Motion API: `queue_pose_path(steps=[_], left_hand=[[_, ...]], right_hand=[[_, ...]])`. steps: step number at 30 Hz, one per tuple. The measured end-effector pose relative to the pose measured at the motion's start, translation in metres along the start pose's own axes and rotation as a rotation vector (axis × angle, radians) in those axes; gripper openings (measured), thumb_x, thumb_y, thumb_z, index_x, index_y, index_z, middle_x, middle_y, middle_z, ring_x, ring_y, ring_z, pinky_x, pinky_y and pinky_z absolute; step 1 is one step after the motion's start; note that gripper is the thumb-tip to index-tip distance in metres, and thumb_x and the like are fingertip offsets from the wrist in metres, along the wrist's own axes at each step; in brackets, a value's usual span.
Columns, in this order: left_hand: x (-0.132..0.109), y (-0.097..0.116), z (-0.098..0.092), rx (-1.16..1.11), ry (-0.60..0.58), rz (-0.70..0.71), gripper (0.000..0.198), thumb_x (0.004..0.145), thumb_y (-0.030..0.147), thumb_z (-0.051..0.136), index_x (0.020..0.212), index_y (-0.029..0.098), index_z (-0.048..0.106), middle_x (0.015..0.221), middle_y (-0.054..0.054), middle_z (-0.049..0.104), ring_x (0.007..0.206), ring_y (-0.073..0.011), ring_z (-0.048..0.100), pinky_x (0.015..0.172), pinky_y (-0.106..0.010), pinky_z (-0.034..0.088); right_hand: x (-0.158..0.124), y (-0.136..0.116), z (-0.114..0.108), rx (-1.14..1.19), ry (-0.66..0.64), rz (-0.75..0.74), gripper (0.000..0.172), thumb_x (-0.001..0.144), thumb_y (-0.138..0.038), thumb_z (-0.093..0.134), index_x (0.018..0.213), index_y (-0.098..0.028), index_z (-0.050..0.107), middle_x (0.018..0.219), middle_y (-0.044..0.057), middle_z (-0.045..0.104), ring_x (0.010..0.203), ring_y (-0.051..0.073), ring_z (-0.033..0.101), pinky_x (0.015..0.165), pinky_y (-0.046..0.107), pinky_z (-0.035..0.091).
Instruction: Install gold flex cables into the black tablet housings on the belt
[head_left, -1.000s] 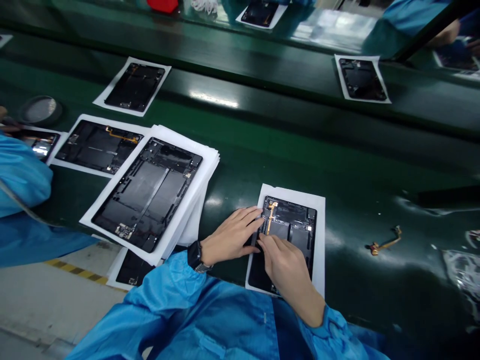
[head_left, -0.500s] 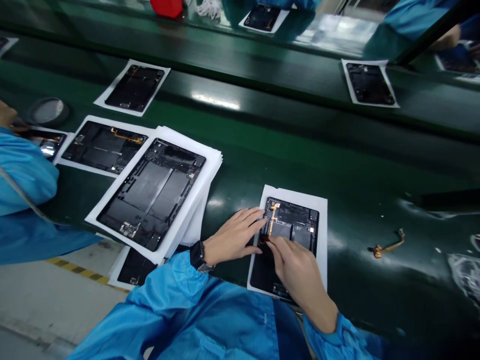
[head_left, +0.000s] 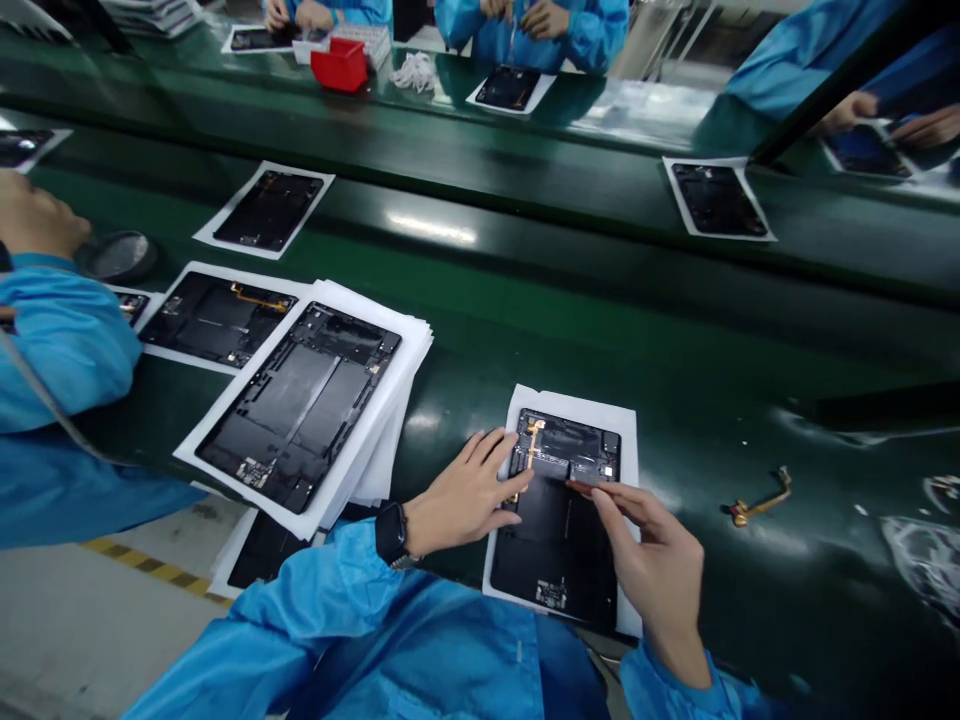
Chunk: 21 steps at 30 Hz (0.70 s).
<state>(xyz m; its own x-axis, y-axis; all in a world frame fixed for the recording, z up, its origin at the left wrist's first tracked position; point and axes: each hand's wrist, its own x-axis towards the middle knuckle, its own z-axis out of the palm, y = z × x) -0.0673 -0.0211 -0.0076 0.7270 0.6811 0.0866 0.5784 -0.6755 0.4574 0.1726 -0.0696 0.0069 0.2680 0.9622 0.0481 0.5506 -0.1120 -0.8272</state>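
Compared w/ 0.5 s before, the R hand (head_left: 652, 550) has moved away to the right from the lower part of the orange flex strip (head_left: 534, 445); now it is above the R half of the black housing (head_left: 559, 540), pinching a thin reddish-brown piece (head_left: 579, 486) btwn thumb & fingers. Whether the tip of this piece touches the housing, I cannot tell. L hand (head_left: 469, 495) stays approx. in the same place: fingers spread, not grasping, fingertips at L edge of the housing, one finger close to the strip. View also tilted up, so co-workers' hands (head_left: 546, 20) at the far bench are seen now.

The housing lies flat on a white sheet (head_left: 628, 455), near the front edge of the green table (head_left: 675, 350); the sheet's bottom edge is close to the person's blue coat (head_left: 480, 660). On the L, a strip of bare table separates it from the paper stack (head_left: 409, 350) w/ another housing (head_left: 300, 400) on top. Beyond the top edge, bare surface reaches to the raised ledge (head_left: 525, 190). On the R, also bare surface, up to a loose flex cable (head_left: 761, 505), well apart from the R hand.
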Motion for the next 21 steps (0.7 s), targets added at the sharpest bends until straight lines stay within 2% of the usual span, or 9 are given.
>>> queue_pose_path(steps=[2, 5, 8, 10, 12, 14, 17, 19, 21], left_hand=[[-0.003, 0.002, -0.002, 0.007, -0.021, -0.001, 0.054, 0.089, 0.037, 0.066, 0.138, 0.021, 0.050, 0.156, -0.019, 0.024, 0.146, -0.0400, 0.018, 0.115, -0.061, 0.026], [-0.004, 0.005, -0.009, -0.021, -0.047, 0.040, 0.038, 0.092, 0.036, 0.062, 0.128, 0.024, 0.061, 0.159, -0.012, 0.023, 0.148, -0.0387, 0.015, 0.116, -0.062, 0.023], [0.011, 0.006, -0.013, -0.053, -0.023, 0.073, 0.027, 0.094, 0.038, 0.058, 0.115, 0.023, 0.068, 0.154, -0.009, 0.035, 0.147, -0.0341, 0.021, 0.118, -0.057, 0.024], [0.036, 0.003, -0.013, -0.034, 0.052, 0.034, 0.027, 0.096, 0.034, 0.055, 0.117, 0.021, 0.065, 0.148, -0.012, 0.043, 0.144, -0.0306, 0.028, 0.117, -0.053, 0.028], [0.068, -0.003, -0.011, 0.017, 0.129, -0.026, 0.029, 0.095, 0.029, 0.056, 0.123, 0.018, 0.059, 0.142, -0.014, 0.047, 0.139, -0.0297, 0.035, 0.113, -0.051, 0.034], [0.101, -0.011, -0.010, 0.074, 0.136, -0.076, 0.034, 0.093, 0.026, 0.060, 0.125, 0.016, 0.055, 0.132, -0.016, 0.053, 0.128, -0.0304, 0.045, 0.105, -0.049, 0.040], [0.137, -0.021, -0.009, 0.065, 0.000, -0.108, 0.023, 0.091, 0.024, 0.061, 0.113, 0.015, 0.059, 0.107, -0.010, 0.061, 0.102, -0.0254, 0.057, 0.090, -0.039, 0.047], [0.148, -0.026, -0.010, 0.035, -0.086, -0.102, 0.007, 0.093, 0.023, 0.058, 0.096, 0.017, 0.062, 0.092, -0.005, 0.060, 0.090, -0.0209, 0.058, 0.083, -0.033, 0.047], [0.155, -0.030, -0.011, 0.045, -0.116, -0.091, 0.012, 0.094, 0.021, 0.054, 0.084, 0.018, 0.059, 0.089, -0.004, 0.059, 0.088, -0.0194, 0.056, 0.081, -0.030, 0.045]], right_hand=[[-0.002, 0.005, -0.006, 0.120, 0.079, 0.107, 0.022, 0.081, -0.037, 0.073, 0.095, -0.019, 0.072, 0.091, 0.007, 0.074, 0.085, 0.023, 0.070, 0.083, 0.037, 0.054], [0.003, 0.014, -0.016, 0.516, 0.213, 0.300, 0.023, 0.077, -0.034, 0.075, 0.093, -0.018, 0.070, 0.090, 0.007, 0.073, 0.087, 0.023, 0.069, 0.084, 0.039, 0.055], [0.016, 0.027, -0.030, 0.911, 0.257, 0.462, 0.022, 0.073, -0.035, 0.075, 0.082, -0.018, 0.066, 0.076, 0.002, 0.066, 0.072, 0.017, 0.065, 0.068, 0.031, 0.055], [0.023, 0.039, -0.043, 0.997, 0.218, 0.510, 0.022, 0.072, -0.036, 0.074, 0.077, -0.018, 0.062, 0.065, -0.004, 0.055, 0.055, 0.010, 0.052, 0.051, 0.024, 0.046], [0.025, 0.053, -0.057, 0.863, 0.252, 0.474, 0.023, 0.072, -0.037, 0.074, 0.078, -0.019, 0.061, 0.061, -0.006, 0.047, 0.048, 0.008, 0.041, 0.044, 0.021, 0.036], [0.024, 0.069, -0.072, 0.519, 0.391, 0.373, 0.028, 0.072, -0.040, 0.075, 0.086, -0.019, 0.063, 0.063, -0.005, 0.050, 0.050, 0.009, 0.042, 0.047, 0.023, 0.035], [0.017, 0.099, -0.090, 0.013, 0.523, 0.260, 0.041, 0.073, -0.052, 0.073, 0.093, -0.017, 0.066, 0.064, -0.002, 0.054, 0.056, 0.013, 0.048, 0.054, 0.026, 0.039], [0.012, 0.116, -0.097, -0.136, 0.497, 0.221, 0.046, 0.077, -0.058, 0.067, 0.094, -0.016, 0.067, 0.063, -0.001, 0.055, 0.055, 0.014, 0.049, 0.056, 0.027, 0.040], [0.010, 0.128, -0.097, -0.187, 0.486, 0.162, 0.050, 0.081, -0.061, 0.062, 0.098, -0.015, 0.069, 0.065, 0.000, 0.058, 0.055, 0.014, 0.051, 0.058, 0.028, 0.042]])
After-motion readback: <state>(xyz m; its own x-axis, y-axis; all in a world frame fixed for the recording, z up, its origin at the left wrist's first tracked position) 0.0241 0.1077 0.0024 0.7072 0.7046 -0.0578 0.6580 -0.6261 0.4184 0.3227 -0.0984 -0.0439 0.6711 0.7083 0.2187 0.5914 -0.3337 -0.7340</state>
